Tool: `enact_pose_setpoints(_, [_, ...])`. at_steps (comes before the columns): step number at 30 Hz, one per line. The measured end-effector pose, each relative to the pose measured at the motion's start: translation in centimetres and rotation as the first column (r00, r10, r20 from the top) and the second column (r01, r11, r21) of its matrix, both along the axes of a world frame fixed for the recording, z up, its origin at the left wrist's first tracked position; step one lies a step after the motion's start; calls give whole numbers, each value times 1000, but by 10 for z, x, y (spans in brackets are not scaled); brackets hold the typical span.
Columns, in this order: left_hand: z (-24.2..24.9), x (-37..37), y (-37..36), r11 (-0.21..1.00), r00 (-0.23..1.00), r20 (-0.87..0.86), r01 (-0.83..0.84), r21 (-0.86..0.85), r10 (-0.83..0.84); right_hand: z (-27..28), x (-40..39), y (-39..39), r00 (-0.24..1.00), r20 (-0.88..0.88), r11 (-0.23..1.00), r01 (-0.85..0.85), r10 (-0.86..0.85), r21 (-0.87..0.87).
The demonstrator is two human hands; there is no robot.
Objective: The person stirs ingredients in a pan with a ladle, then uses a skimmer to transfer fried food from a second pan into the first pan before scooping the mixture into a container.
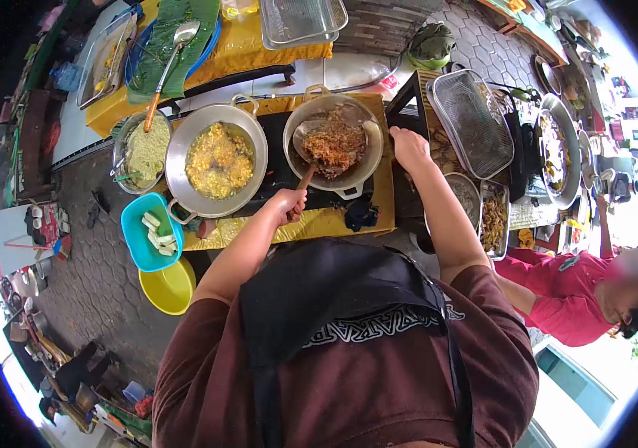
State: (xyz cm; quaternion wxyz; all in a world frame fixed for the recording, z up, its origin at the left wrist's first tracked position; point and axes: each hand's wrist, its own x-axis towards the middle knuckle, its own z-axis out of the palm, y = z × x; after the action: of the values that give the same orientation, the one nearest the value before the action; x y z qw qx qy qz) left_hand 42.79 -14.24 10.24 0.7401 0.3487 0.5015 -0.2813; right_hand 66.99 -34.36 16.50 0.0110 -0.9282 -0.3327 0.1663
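My left hand (289, 207) is closed round the wooden handle of a ladle (307, 178), whose head rests among brown shredded food in a metal wok (295, 127). Off to the wok's right, my right hand (409, 148) has its fingers curled by a dark stand's edge; what they hold, if anything, is hidden. A larger wok (181, 168) to the left holds yellow pieces frying in oil (220, 160). Beside that wok is a bowl of pale green batter (149, 149).
Below the batter are a turquoise basin (131, 237) with white pieces and a yellow basin (156, 293). A wire basket (472, 123) and a tray of fried food (493, 216) lie right. A person in a red shirt (569, 295) is at the far right.
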Motion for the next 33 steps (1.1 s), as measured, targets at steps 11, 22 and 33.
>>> enact_pose_setpoints(11, [-15,-19,0,1000,994,113,15,-6,-15,-2,14,75,959,-52,932,-284,279,-225])
enact_pose_setpoints(22, [-49,-36,20,980,967,199,135,147,-162,34,-12,22,998,70,987,11,0,-163])
enact_pose_setpoints(33, [-17,-67,55,915,932,196,231,331,-306,7,-58,-19,898,-28,884,425,-438,-194])
